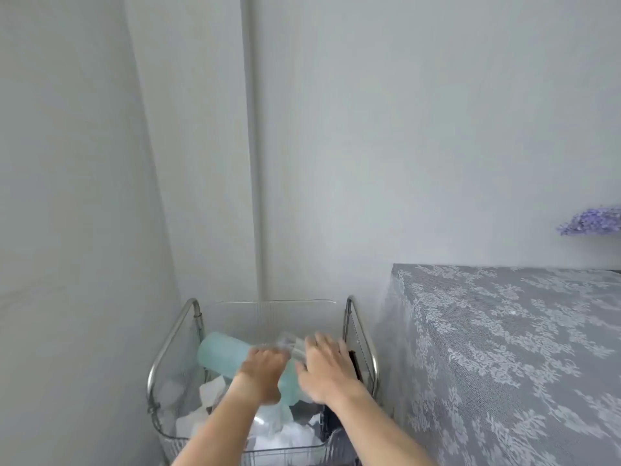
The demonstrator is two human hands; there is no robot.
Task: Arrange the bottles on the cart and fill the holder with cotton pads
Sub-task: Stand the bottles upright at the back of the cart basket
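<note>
A pale green bottle lies tilted in the clear tray on top of the cart, its base pointing up and left. My left hand is closed around its middle. My right hand lies blurred just to the right, fingers spread over a clear bottle or holder that I cannot make out well. White cotton pads are scattered loose over the tray floor beneath both hands.
The cart has chrome side rails and stands in a corner against white walls, with a vertical pipe behind it. A table with a grey lace cloth stands right beside it. Purple flowers show at the far right.
</note>
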